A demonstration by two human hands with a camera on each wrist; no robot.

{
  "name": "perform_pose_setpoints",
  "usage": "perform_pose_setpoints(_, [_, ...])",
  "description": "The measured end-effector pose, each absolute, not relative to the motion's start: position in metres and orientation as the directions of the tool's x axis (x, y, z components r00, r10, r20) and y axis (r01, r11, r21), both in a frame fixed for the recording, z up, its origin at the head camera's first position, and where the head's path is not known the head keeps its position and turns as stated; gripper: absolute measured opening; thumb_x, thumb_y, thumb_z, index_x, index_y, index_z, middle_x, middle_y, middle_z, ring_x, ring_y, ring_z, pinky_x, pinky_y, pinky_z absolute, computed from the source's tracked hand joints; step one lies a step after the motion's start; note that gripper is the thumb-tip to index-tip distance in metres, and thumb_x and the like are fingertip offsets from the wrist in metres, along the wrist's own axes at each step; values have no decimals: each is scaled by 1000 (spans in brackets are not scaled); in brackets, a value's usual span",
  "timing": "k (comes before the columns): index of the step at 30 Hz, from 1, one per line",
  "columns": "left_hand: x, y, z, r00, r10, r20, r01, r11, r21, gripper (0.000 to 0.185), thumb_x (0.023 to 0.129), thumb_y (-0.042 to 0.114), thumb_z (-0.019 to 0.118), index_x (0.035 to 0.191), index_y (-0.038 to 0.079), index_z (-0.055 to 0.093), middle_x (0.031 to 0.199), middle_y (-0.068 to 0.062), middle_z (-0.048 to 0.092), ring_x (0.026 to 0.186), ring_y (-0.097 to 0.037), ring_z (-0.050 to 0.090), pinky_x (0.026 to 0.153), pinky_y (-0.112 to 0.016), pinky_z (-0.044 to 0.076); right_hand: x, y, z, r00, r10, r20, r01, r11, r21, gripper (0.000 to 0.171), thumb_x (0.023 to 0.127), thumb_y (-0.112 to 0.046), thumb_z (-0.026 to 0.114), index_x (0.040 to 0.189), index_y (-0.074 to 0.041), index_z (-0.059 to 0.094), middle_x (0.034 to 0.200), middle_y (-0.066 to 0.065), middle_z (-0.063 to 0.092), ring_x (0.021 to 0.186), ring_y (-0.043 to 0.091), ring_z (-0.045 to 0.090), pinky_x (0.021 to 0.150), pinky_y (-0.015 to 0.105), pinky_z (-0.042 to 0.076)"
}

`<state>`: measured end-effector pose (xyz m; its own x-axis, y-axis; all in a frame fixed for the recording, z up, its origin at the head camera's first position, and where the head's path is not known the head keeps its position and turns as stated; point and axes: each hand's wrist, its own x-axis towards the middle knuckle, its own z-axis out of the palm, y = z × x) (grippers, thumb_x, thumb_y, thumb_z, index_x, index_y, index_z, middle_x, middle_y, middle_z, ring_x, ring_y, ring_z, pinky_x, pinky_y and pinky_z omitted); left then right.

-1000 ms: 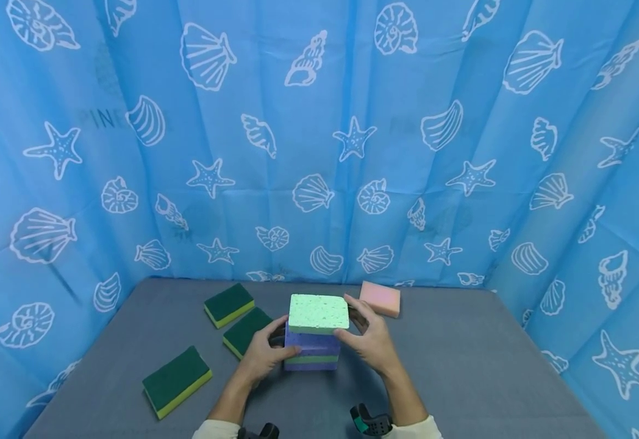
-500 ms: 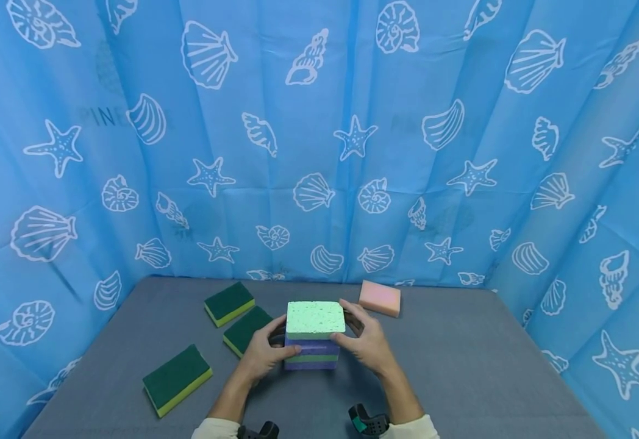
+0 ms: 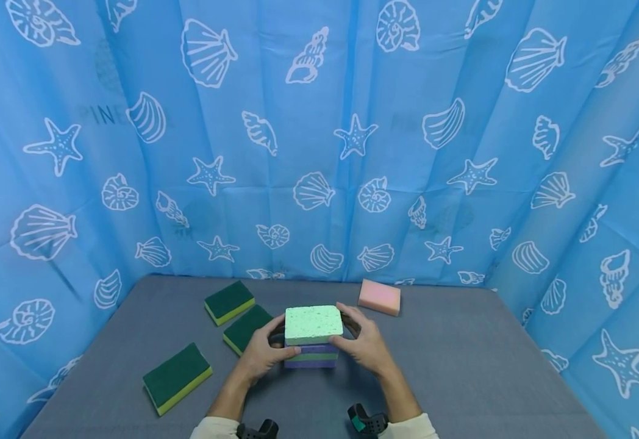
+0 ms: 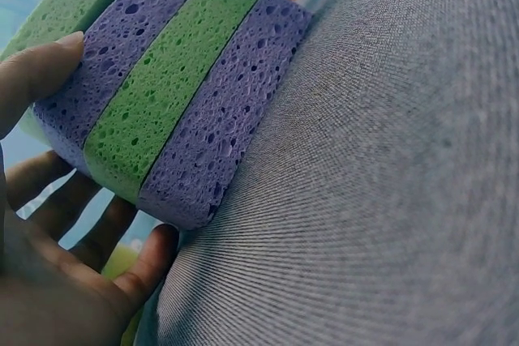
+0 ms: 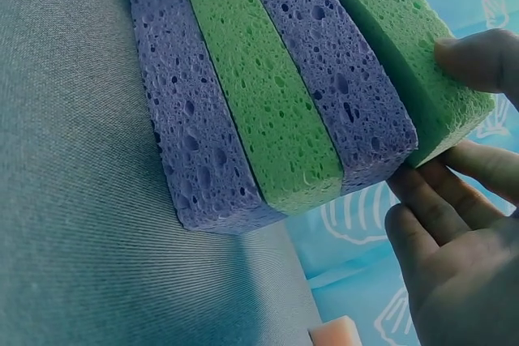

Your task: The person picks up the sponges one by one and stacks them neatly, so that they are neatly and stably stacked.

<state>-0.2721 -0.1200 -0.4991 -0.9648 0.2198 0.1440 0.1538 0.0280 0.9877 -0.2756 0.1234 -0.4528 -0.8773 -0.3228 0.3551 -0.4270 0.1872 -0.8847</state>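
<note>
A stack of sponges stands on the grey table: purple, green and purple layers with a pale green sponge on top. My left hand grips the stack's left side, thumb on the upper purple layer and fingers behind it. From the right my right hand grips it, thumb on the top green sponge and fingers round the far side. Both wrist views show the porous layers close up, lying flush.
Three dark green scrub sponges with yellow undersides lie to the left. A pink sponge lies at the back right. A blue shell-print curtain walls the table on three sides.
The pale green sponge has come down and slightly left onto the stack, which now looks lower. Both hands stayed at the stack's sides.
</note>
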Motion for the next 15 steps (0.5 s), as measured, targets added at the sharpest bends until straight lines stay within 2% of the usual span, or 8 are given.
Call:
perform_pose_setpoints(2, [-275, -121, -505, -965, 216, 146, 156, 28, 987, 80, 82, 5, 77, 148, -2, 32, 136, -24, 46, 119, -38, 48, 79, -32, 51, -275, 122, -453, -885, -315, 343, -419, 213, -883, 63, 82, 4, 74, 139, 8, 45, 131, 22, 51, 124, 38, 47, 102, 47, 34])
perform_pose_setpoints(8, [-274, -122, -506, -964, 214, 156, 168, 36, 985, 80, 82, 9, 78, 148, 0, 34, 136, -23, 46, 118, -36, 48, 80, -32, 51, -285, 125, -470, -894, -300, 333, -409, 241, -880, 65, 82, -7, 77, 140, -3, 49, 133, 10, 53, 127, 28, 46, 104, 44, 34])
perform_pose_setpoints(15, [-274, -122, -505, -962, 223, 155, 165, 26, 986, 81, 82, 8, 78, 148, -1, 33, 136, -23, 46, 116, -36, 50, 79, -31, 51, -285, 126, -470, -890, -317, 327, -415, 268, -870, 69, 82, -16, 79, 141, -2, 47, 133, 11, 53, 126, 29, 46, 104, 44, 34])
